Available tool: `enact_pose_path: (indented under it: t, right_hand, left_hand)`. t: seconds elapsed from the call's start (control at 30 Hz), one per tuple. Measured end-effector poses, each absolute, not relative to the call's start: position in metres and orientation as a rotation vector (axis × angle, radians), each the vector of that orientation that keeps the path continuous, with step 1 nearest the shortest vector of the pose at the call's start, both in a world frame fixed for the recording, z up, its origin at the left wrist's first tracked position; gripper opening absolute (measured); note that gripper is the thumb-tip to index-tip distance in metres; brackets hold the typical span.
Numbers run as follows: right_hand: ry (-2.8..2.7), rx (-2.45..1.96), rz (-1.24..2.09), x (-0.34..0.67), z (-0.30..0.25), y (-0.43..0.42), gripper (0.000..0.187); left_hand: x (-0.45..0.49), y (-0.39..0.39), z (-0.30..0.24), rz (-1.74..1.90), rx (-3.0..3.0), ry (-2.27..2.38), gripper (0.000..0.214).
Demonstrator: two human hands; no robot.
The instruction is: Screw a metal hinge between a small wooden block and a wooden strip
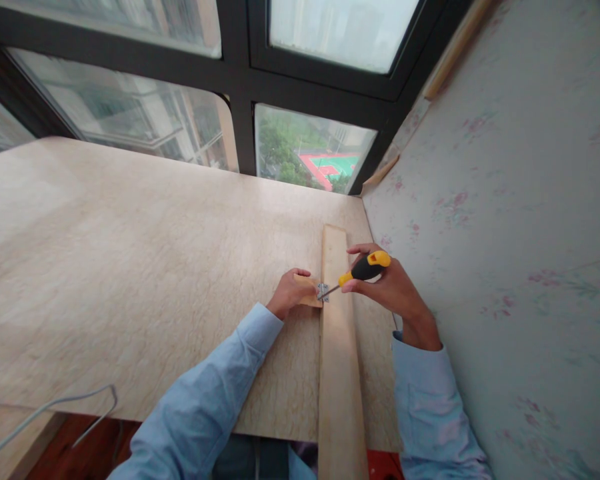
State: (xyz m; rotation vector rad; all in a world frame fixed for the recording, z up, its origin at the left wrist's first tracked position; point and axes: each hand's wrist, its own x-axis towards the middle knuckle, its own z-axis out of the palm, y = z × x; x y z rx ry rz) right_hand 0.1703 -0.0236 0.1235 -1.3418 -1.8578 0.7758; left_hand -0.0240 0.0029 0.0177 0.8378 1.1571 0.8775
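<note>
A long pale wooden board (341,373) lies lengthwise on the stone sill, its near end jutting past the front edge. Against its left side sits a small wooden block (311,301), and a metal hinge (323,292) spans the two. My left hand (294,292) is closed on the small block, fingers beside the hinge. In my right hand (380,283) is a yellow and black screwdriver (365,268), tilted, its handle pointing up and right. The screwdriver's tip meets the hinge at its left leaf; whether a screw sits under it is too small to tell.
A speckled beige sill (130,267) stretches to the left, below dark-framed windows (240,100). Close on the right stands a flower-papered wall (520,200). A grey cable (75,398) curls over the sill's front left edge, above a reddish floor (80,447).
</note>
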Motion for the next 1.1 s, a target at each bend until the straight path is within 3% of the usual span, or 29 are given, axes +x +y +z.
enact_pose_path:
  t: [0.13,0.27,0.4,0.47,0.73,0.93,1.1]
  right_hand:
    - [-1.943,-1.151,0.983,0.176,0.123,-0.027,0.078]
    - [-1.972,-1.131,1.148,0.175,0.128,-0.031,0.06]
    - [-1.822,-1.467,0.819,0.163,0.124,-0.024,0.043]
    - [-1.781,-1.54,0.733,0.161,0.121,-0.02,0.044]
    - [-1.857,-1.135,1.196,0.172,0.125,-0.029,0.051]
    - [-1.748,-1.508,0.728,0.165,0.121,-0.02,0.051]
    - [-1.822,-1.185,1.007,0.169,0.118,-0.02,0.058]
  left_hand:
    - [-0.024,0.003,0.018,0.881,0.844,1.172,0.047]
    - [-0.024,0.003,0.017,0.891,0.848,1.161,0.047]
    - [-0.024,0.003,0.016,0.882,0.84,1.171,0.05]
    - [-0.024,0.003,0.015,0.877,0.846,1.178,0.05]
    - [-0.024,0.004,0.015,0.883,0.86,1.175,0.048]
    - [-0.024,0.003,0.011,0.881,0.85,1.171,0.054]
    - [-0.025,0.002,0.012,0.879,0.874,1.203,0.062]
